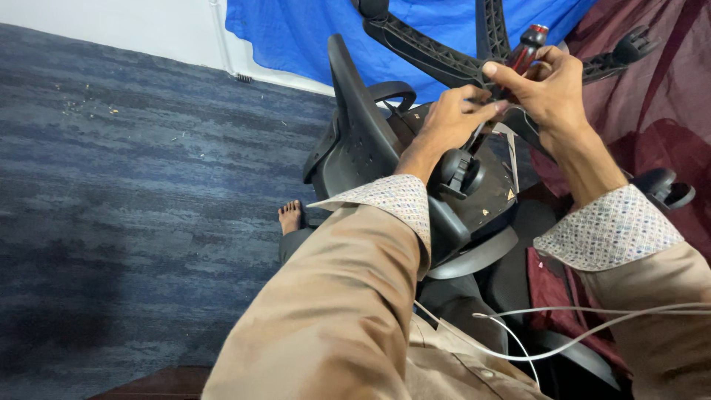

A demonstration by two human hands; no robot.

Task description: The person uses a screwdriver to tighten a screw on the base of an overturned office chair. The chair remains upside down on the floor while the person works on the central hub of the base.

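Note:
An upturned black office chair (355, 141) lies in front of me, its star-shaped wheel base (437, 55) pointing away. My right hand (544, 89) grips a screwdriver with a red and black handle (527, 44) near the base's hub. My left hand (452, 118) is pinched with its fingertips on the screwdriver's shaft, just left of my right hand. A black caster wheel (461, 174) sits right below my left wrist. Both arms wear tan sleeves with dotted cuffs.
Blue-grey carpet (133, 185) covers the floor on the left, with small crumbs on it. A blue cloth (296, 33) hangs at the back, a maroon cloth (652, 89) on the right. My bare foot (290, 217) rests beside the chair. White cables (563, 341) cross my lap.

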